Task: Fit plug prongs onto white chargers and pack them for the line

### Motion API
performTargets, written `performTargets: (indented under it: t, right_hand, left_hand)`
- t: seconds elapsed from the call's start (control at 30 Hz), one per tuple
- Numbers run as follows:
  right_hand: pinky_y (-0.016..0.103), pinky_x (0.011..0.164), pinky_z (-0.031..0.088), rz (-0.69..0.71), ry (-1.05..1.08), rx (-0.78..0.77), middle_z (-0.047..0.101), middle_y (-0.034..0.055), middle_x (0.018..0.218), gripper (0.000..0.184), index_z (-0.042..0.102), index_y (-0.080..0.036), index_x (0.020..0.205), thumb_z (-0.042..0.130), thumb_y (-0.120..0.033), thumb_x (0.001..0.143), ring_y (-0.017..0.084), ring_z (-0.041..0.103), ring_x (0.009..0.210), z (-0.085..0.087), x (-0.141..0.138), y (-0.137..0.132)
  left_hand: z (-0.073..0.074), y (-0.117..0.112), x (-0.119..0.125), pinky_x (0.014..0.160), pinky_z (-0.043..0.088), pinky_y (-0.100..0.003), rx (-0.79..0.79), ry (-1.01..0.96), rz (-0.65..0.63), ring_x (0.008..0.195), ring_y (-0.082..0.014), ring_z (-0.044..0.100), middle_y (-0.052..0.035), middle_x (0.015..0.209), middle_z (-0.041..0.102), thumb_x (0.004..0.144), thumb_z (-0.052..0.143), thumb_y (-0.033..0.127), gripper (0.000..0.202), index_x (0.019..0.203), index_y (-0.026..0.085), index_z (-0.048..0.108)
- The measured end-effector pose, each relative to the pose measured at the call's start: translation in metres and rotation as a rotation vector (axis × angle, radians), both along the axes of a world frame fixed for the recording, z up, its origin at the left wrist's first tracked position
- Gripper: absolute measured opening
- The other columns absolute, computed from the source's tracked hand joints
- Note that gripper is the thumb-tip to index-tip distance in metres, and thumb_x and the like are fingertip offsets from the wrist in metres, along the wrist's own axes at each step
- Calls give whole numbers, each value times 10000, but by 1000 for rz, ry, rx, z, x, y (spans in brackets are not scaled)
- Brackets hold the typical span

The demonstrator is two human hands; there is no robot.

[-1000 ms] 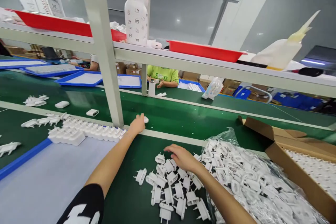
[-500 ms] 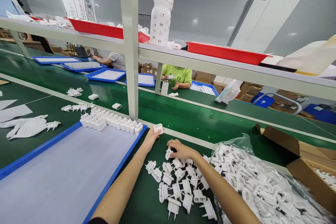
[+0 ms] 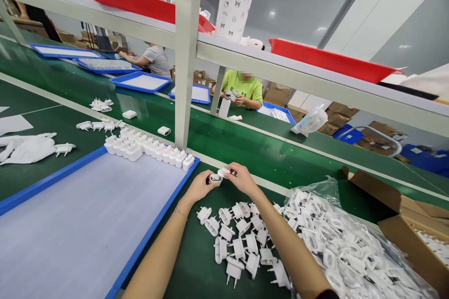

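My left hand (image 3: pixel 200 186) is closed on a white charger housing (image 3: pixel 215 179), whose open end shows some dark and green inner parts. Right beside it, my right hand (image 3: pixel 241 178) pinches a white plug cap (image 3: pixel 223 172) at the housing's open end. Whether the two parts touch, I cannot tell. Below my hands lies a loose pile of white two-pin plug caps (image 3: pixel 237 247) on the green bench. To the left, rows of white chargers (image 3: pixel 167 154) stand with pins up along the far edge of a blue-rimmed tray (image 3: pixel 150 224).
A clear bag of white plug parts (image 3: pixel 336 238) and an open cardboard box (image 3: pixel 414 238) lie at the right. A post (image 3: pixel 187 56) carries a shelf with red trays (image 3: pixel 326 61) and a bottle (image 3: pixel 235 2). Across the belt sits a person in green (image 3: pixel 249 88).
My right hand has lifted a plug cap from the pile up to the housing in my left hand. The housing's open end has turned into view. The camera view has shifted.
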State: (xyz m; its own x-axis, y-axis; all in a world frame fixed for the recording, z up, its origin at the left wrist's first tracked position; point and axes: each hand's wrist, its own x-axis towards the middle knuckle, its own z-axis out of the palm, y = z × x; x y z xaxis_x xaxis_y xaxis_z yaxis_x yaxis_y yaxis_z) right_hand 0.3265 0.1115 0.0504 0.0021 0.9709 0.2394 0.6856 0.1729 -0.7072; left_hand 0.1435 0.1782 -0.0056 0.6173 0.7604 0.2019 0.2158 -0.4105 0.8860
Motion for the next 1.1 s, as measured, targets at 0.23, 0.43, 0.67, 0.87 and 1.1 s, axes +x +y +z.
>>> performTargets:
  t: [0.23,0.43,0.67,0.87,1.1]
  right_hand:
    - [277,774,428,164,-147,-3,654,28,911,123,662,-189,852,613,-91,798,172,590,865,5,-19,14]
    - [281,762,423,165,-236,-41,645,47,891,103,657,-165,850,606,-84,809,180,587,840,10,-18,12]
    - [259,653,386,117,-269,-135,663,25,835,81,682,-202,824,647,-139,787,183,586,764,13,-17,16]
    - [248,649,405,71,-169,-134,648,12,821,42,661,-211,844,638,-239,823,163,568,726,-4,-15,10]
    - [303,757,441,69,-51,-110,653,40,931,200,648,-206,985,625,-174,789,175,577,780,-18,-14,2]
  left_hand:
    - [1,-2,0,673,381,-280,25,18,13,751,-179,528,0,790,584,713,657,251,166,829,178,564]
    - [1,-5,1,709,386,-296,26,-21,15,769,-190,523,-5,784,581,744,657,288,147,807,185,572]
    - [1,-9,-6,829,451,-315,-104,-149,-95,908,-201,591,-40,995,638,805,619,358,277,1028,199,578]
    - [-6,-10,-5,864,481,-322,-210,-255,-89,942,-194,623,-61,994,650,869,530,386,238,977,174,538]
    - [-6,-10,-2,880,469,-331,-202,-231,-38,925,-185,611,-42,970,640,856,543,336,174,932,180,535]
